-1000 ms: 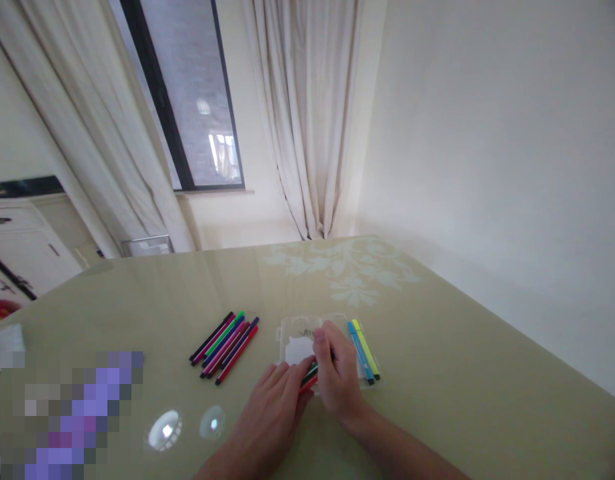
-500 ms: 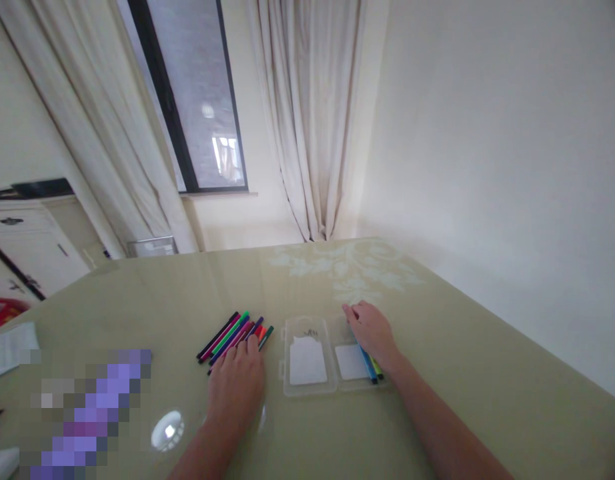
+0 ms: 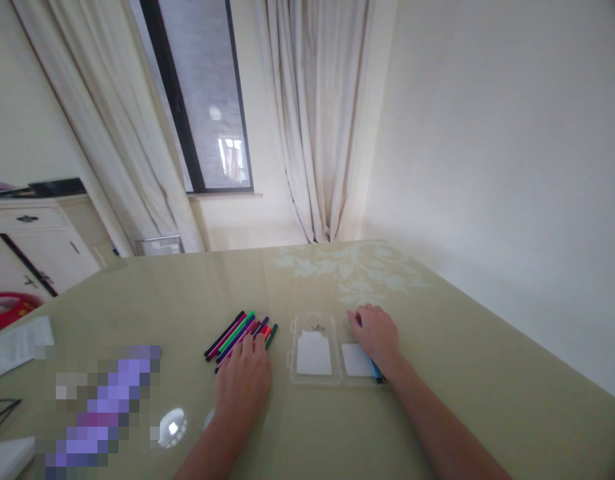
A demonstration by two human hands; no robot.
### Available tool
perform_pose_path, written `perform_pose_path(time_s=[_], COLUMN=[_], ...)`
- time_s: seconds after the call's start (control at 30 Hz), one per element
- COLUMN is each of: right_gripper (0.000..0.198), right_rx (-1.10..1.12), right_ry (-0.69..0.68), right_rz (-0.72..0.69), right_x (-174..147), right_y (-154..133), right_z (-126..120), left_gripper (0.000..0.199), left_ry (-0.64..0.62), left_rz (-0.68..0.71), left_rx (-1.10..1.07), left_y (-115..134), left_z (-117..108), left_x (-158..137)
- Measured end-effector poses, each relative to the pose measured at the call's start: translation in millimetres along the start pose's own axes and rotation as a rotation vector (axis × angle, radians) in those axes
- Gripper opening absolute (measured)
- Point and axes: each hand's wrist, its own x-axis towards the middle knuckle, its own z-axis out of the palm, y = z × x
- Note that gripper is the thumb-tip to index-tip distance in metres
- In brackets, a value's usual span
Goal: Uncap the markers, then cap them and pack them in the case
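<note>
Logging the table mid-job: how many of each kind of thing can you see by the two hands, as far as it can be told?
Loose felt pens under the left hand: at least 7, some hidden by the hand
Pens in the case under the right hand: at least 1, rest hidden
Clear plastic case, open: 1
Total: at least 9

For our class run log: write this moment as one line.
left hand: flat on pens | right hand: on open case, over blue pen | table
</note>
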Motion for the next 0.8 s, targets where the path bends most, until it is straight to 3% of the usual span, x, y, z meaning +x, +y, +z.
perform_pose_path(time_s=[0.13,0.33,0.6,0.8], right_gripper=[0.031,0.033,0.042,0.054], right_rx=[-0.028,0.092,0.481,0.857], right_ry=[-0.001,-0.003,0.053,-0.005], right_rz=[0.035,0.019,0.078,-0.074], right_x=[1,3,7,8], right_y=[0,0,0,0], right_z=[-1,5,5,-26], left_gripper=[0.036,0.049,0.041,0.042], left_ry=[0.073,0.004,-0.014,-0.059], left_rz=[0.059,0.55,0.538,0.527], left_rx=[-0.071,-0.452,-0.465,-0.474], left_y=[-3,15,15,17], left_z=[4,10,13,11], left_x=[3,-12,-15,-15])
